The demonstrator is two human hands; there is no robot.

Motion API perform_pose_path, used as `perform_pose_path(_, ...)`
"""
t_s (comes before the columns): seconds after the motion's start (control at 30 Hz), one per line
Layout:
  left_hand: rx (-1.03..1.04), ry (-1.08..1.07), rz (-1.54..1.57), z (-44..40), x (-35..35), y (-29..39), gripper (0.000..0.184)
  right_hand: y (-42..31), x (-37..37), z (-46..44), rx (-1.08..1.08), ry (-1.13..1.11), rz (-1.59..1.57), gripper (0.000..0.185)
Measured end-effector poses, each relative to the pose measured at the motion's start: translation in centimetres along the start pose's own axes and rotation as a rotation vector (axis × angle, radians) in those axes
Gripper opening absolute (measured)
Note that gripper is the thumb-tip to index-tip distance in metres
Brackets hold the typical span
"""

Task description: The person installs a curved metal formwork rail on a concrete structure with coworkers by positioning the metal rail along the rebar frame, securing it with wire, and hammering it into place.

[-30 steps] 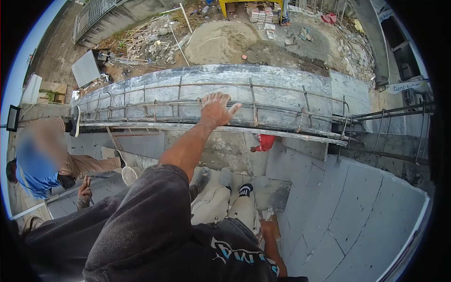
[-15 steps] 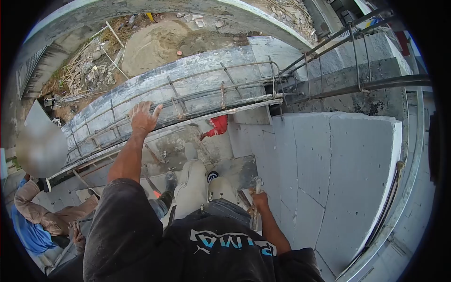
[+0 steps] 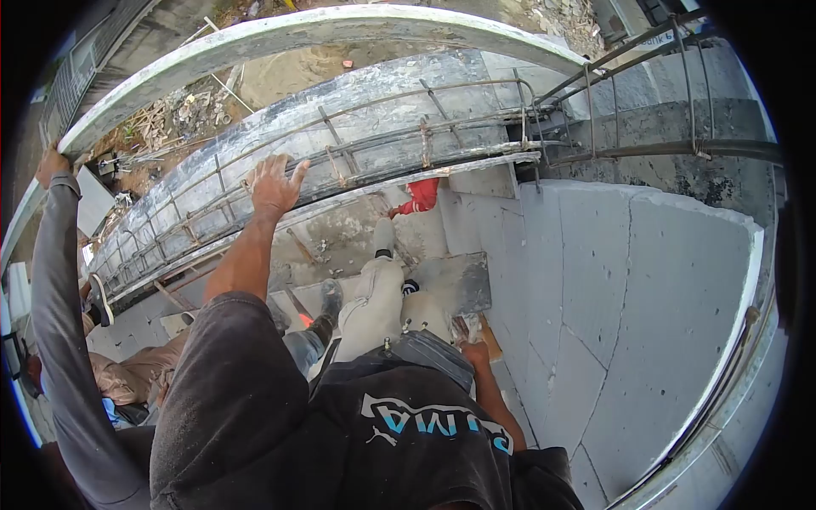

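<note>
Between nine and ten o'clock, a co-worker's hand (image 3: pixel 53 167) now gripped the curved concrete rail (image 3: pixel 357 24), where none had shown a moment earlier. At ten o'clock the left hand (image 3: pixel 276 187) still lay with fingers spread on the rebar cage (image 3: pixel 340 153), which ran inside the long form (image 3: pixel 399 81). A red sleeve (image 3: pixel 418 197) showed near twelve, below the form. Toward five, the right hand (image 3: pixel 474 348) was beside a wooden piece (image 3: pixel 490 337); its grip couldn't be told. The grey block wall (image 3: pixel 654 289) stood at three.
</note>
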State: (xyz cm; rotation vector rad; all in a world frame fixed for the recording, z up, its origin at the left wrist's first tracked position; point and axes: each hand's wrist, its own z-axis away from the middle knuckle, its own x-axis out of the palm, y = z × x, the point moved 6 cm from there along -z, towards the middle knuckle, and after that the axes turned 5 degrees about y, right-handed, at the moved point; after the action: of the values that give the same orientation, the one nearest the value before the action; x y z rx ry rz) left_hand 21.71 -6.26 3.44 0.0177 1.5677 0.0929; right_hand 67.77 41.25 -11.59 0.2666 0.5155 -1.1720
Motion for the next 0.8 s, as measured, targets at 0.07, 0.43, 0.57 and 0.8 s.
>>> perform_pose_path(0.07,0.024,0.008,-0.028,0.0,0.6,-0.2,0.06,1.9,1.1,-2.6,-0.077,0.035,0.066,0.057)
perform_pose_path(0.43,0.035,0.051,-0.038,0.2,0.4,-0.2,0.055,-7.7,-8.5,1.1,0.06,0.173,-0.127,0.055)
perform_pose_path(0.57,0.036,0.001,-0.009,0.1,0.1,0.0,0.055,-8.9,-8.0,-0.6,0.037,0.299,-0.126,0.055)
perform_pose_path(0.8,0.225,0.037,0.432,-1.3,-2.3,3.2,0.051,-5.4,-1.4,-2.9,0.107,0.186,-0.411,0.041)
